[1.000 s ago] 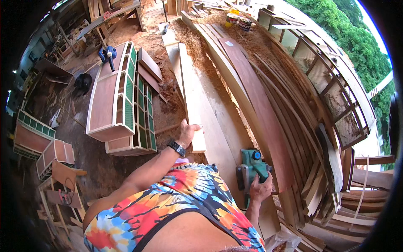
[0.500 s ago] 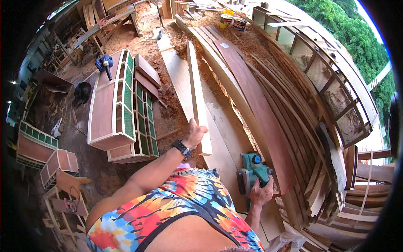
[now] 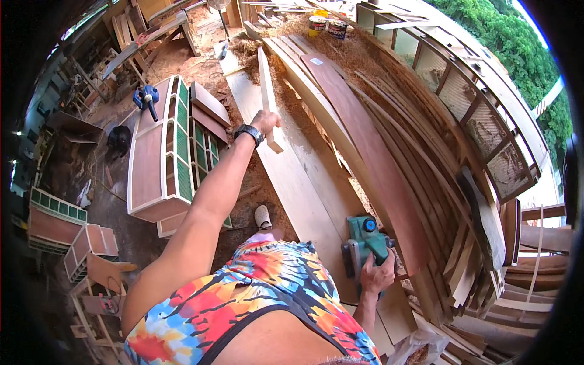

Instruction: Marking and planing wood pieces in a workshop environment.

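My left hand (image 3: 265, 122), with a dark watch on its wrist, is closed round a long pale strip of squared lumber (image 3: 266, 79) close to its near end. The strip points away from me over the wide plank workbench (image 3: 298, 188). At the near right, my right hand (image 3: 377, 275) grips the handle of a green electric planer (image 3: 367, 240). The planer rests on the boards, and its underside is hidden.
A reddish-brown board (image 3: 365, 146) and several long strips lie stacked on the right. Left of the bench stand drawer-like wooden frames (image 3: 149, 158) with green panels, a blue blower (image 3: 146, 98) on top. Tubs (image 3: 317, 26) stand among shavings at the back.
My left arm has stretched forward, carrying the lumber strip away from me and a little left. My right hand and the planer have stayed almost in place. A shoe now shows below.
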The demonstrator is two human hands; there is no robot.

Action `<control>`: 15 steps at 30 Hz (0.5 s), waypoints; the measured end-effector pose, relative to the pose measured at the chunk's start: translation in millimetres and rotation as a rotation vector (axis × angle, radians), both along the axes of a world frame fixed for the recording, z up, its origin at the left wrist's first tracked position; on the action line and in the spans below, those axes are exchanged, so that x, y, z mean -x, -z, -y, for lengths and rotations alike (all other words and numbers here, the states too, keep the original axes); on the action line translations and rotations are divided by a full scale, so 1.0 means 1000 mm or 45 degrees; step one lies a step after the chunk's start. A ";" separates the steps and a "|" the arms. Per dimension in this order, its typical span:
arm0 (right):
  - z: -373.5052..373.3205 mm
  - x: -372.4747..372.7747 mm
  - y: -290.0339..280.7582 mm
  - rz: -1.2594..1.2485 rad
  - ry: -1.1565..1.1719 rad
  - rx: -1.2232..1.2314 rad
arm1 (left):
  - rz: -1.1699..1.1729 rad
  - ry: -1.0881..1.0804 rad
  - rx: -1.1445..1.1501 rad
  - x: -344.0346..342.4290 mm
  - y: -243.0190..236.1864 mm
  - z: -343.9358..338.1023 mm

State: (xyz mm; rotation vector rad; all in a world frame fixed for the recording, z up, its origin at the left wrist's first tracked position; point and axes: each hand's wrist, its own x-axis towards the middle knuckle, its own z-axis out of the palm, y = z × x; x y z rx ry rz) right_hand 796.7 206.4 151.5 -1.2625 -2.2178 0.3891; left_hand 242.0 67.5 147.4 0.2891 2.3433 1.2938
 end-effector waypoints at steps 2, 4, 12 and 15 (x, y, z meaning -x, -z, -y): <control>0.000 0.001 0.000 0.031 0.015 0.032 | -0.019 0.099 0.012 -0.020 -0.007 0.003; 0.000 0.003 0.000 0.048 0.036 0.050 | -0.876 0.722 0.508 -0.061 -0.026 0.016; 0.000 0.003 -0.001 0.022 -0.010 0.043 | -0.934 0.632 0.104 -0.280 -0.054 0.087; -0.001 0.001 0.000 0.011 -0.018 0.057 | -0.687 0.379 -0.201 -0.303 -0.050 0.093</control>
